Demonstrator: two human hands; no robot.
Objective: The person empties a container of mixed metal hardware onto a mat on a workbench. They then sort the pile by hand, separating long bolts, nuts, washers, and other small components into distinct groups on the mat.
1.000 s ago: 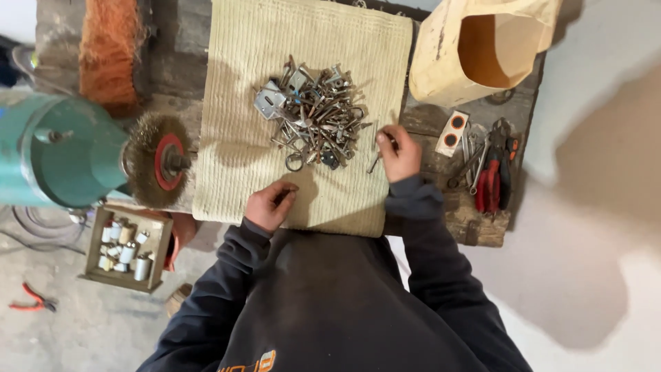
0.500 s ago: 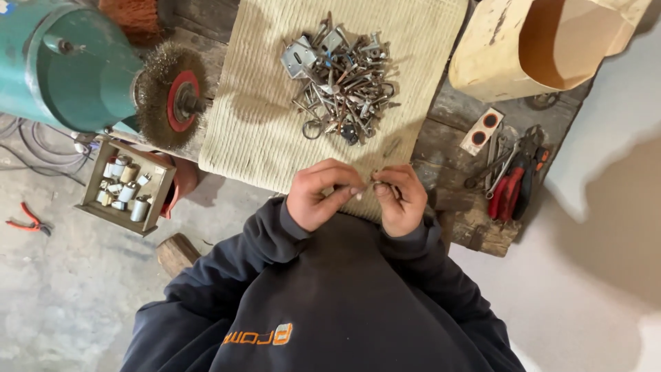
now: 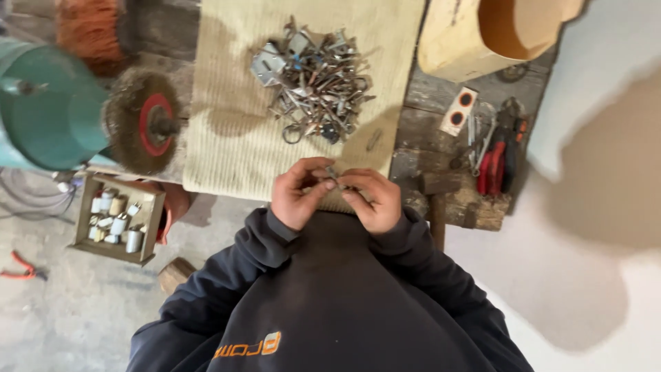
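Observation:
My left hand and my right hand are drawn together close to my chest, over the near edge of a beige woven mat. Between their fingertips they pinch a small metal piece, most of it hidden by the fingers. A heap of metal keys and small hardware lies on the mat, farther from me than the hands. Dark sleeves cover both arms.
A teal bench grinder with a wire brush wheel stands at the left. Below it sits a wooden box of small white parts. Red-handled pliers and a pale bucket are on the bench at the right. Red cutters lie on the floor.
One second ago my hands were apart on the mat, the right one near the heap. They have come together near my chest, pinching a small metal piece.

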